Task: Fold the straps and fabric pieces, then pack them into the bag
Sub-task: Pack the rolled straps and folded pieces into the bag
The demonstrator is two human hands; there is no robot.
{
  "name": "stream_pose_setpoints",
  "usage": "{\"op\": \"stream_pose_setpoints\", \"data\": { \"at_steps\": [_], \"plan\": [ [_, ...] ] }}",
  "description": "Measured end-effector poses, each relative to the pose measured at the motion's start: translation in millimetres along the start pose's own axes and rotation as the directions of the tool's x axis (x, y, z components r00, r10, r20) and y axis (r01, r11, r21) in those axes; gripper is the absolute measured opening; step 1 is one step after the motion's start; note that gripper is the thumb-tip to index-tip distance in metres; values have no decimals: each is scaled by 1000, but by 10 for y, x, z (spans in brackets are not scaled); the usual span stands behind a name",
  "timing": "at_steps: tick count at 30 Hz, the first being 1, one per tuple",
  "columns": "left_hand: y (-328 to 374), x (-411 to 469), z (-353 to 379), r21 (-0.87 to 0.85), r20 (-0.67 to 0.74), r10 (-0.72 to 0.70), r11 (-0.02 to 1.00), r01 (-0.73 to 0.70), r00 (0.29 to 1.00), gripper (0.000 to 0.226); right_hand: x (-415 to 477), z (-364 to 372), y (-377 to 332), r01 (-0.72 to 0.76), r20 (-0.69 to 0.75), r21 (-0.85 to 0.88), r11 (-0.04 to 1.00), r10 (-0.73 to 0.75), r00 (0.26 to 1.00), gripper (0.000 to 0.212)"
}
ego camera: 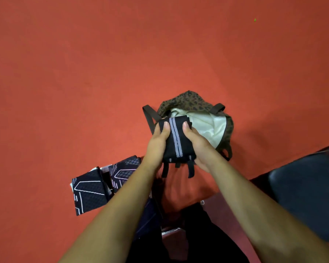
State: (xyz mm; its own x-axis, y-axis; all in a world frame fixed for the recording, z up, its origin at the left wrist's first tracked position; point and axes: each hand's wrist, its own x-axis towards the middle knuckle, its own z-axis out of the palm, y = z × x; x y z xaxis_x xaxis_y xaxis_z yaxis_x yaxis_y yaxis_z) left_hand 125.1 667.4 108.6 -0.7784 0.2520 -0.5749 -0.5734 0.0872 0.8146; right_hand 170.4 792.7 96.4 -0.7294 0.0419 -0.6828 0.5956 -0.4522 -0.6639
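Note:
Both my hands hold a folded black strap bundle [176,138] with a pale stripe down its middle, just in front of the bag's mouth. My left hand [158,143] grips its left side with the thumb on top. My right hand [197,145] grips its right side the same way. Short black loops hang from the bundle's near edge. The leopard-print bag [190,101] lies open on the red surface, its cream lining [207,126] showing and dark handles at each side. Two folded black fabric pieces [89,192] with pale line patterns lie to the lower left.
A red surface [103,73] fills most of the view. A dark padded chair seat [308,194] sits at the right edge. My dark-clothed lap and a metal chair frame show at the bottom centre.

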Motion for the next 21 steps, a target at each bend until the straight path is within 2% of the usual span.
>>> {"op": "stream_pose_setpoints", "data": {
  "at_steps": [3,6,9,11,13,14,16,17,19,20,21],
  "plan": [
    [-79,308,202,-130,22,-63,989,65,998,26,250,-251,46,88,-55,52,995,-85,995,53],
    [-180,597,285,-142,29,-79,986,82,996,27,519,-402,59,68,-46,81,994,-65,997,41],
    [-318,859,325,-76,-24,-79,994,77,997,26,781,-461,65,-2,-56,128,992,9,998,40],
    [-418,1034,335,-19,-28,-113,993,112,993,31,956,-496,105,17,-52,79,997,-13,999,40],
    [-486,1182,306,76,1,-184,980,183,983,46,1104,-542,175,25,-43,68,997,-22,999,27],
    [-499,1251,266,178,16,-219,961,213,976,56,1167,-567,206,16,-44,59,998,-14,999,23],
    [-475,1358,143,483,-3,-216,854,191,976,62,1288,-612,272,17,-50,5,1000,-17,999,26],
    [-459,1416,54,619,-24,-145,774,129,989,60,1353,-632,312,22,-52,-33,999,-24,998,33],
    [-424,1570,-150,820,-70,151,571,-29,986,38,1450,-663,391,16,-66,-94,995,-22,998,45],
    [-422,1644,-240,898,-65,311,432,-80,948,33,1472,-675,419,13,-75,-112,994,-21,997,49],
    [-424,1727,-308,950,-54,407,303,-79,912,42,1502,-695,458,12,-75,-119,993,-21,997,54]
  ]
}}
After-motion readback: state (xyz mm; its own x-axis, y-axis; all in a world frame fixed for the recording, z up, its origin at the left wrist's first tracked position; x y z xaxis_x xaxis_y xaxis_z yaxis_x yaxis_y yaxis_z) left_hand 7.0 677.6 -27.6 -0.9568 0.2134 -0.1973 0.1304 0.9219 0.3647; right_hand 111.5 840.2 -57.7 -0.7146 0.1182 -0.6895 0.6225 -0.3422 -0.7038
